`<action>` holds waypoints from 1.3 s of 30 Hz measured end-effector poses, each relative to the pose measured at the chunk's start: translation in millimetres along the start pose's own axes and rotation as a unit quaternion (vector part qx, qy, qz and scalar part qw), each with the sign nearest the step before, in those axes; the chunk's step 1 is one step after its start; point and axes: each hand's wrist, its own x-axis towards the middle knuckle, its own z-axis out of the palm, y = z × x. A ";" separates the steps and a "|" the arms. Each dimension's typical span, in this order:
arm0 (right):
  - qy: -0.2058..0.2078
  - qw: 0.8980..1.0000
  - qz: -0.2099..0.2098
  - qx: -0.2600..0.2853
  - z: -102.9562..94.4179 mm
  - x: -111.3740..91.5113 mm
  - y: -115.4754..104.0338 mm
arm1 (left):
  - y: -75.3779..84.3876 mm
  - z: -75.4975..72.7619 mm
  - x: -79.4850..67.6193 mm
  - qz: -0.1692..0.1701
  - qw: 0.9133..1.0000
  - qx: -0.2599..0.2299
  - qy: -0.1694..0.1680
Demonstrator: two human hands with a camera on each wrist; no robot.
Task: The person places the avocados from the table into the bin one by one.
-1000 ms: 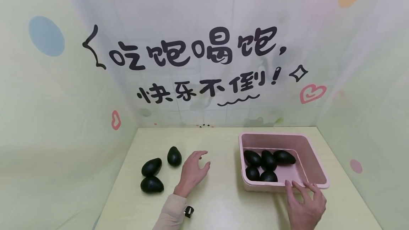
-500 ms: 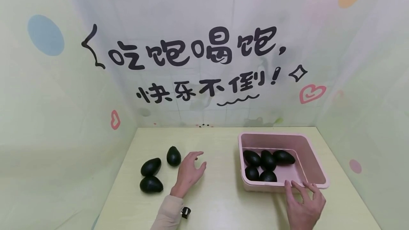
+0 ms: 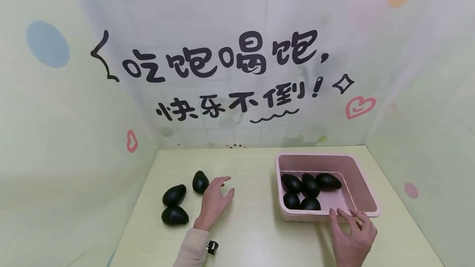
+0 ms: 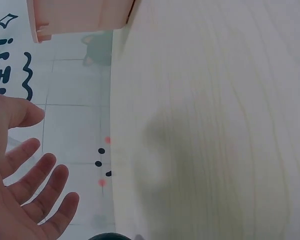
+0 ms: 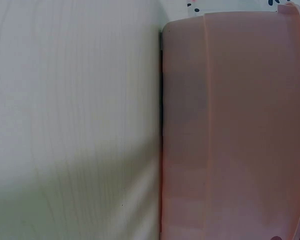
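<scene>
Beside a dark green avocado (image 3: 201,182), on its right, my left hand (image 3: 216,201) hovers with loosely bent fingers and nothing in its grasp. Its thumb and spread fingers (image 4: 27,191) show at the left of the left wrist view. Two more avocados lie touching each other to the left, an upper one (image 3: 174,195) and a lower one (image 3: 175,215). My right hand (image 3: 352,236) rests its fingertips on the near rim of a pink plastic bin (image 3: 365,182). Several avocados (image 3: 310,185) lie in the bin, mostly in its left half.
The pale wood-grain table (image 3: 252,234) extends between my hands. A printed curtain (image 3: 237,7) with dark lettering closes off the back and both sides. A small black device (image 3: 212,247) sits at my left wrist. In the right wrist view, the bin's outer wall (image 5: 255,125) fills the right half.
My left hand has drifted slightly left, closer to the single avocado. The right hand keeps its place at the bin's rim. The whole head view has shifted a little.
</scene>
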 end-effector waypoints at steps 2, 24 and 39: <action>0.001 1.000 -0.003 0.000 0.0 0.0 0.5 | -1.6 -0.8 -0.5 -0.001 1.000 -0.002 0.002; -0.052 0.998 0.019 -0.039 -6.7 2.1 -1.0 | -20.5 -12.2 7.5 0.008 0.999 0.008 0.046; -0.021 1.000 0.001 -0.016 -1.6 1.7 -3.9 | -40.3 -16.8 17.8 0.016 0.993 0.011 0.115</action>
